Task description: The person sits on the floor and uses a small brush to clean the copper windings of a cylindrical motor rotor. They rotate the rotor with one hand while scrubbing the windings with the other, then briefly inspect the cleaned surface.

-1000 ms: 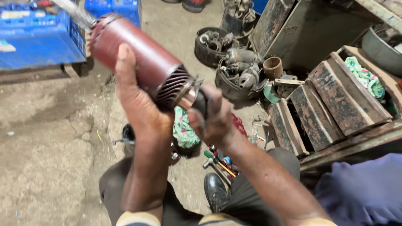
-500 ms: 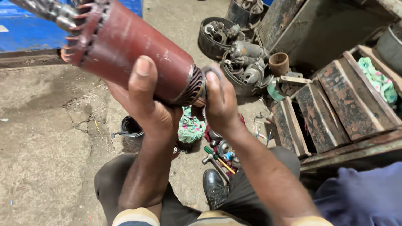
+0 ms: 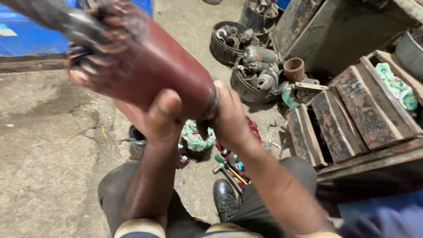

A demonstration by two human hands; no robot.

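rust-red motor armature (image 3: pixel 154 70) up near my face, tilted, shaft end blurred at upper left. left hand (image 3: pixel 154 121) cradles it from below, thumb pressed on the body; right hand (image 3: pixel 227 117) fingers curl around the lower end. i'd judge: grip firm, support the weight underneath, twist slowly.

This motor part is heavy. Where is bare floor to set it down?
Bare concrete floor lies left of the left hand, below the blue crate. Right of the right hand is crowded: screwdrivers, parts tubs, rusty trays.

Single head cam, looks steeply down, close on hands, workshop floor (image 3: pixel 48 145) behind
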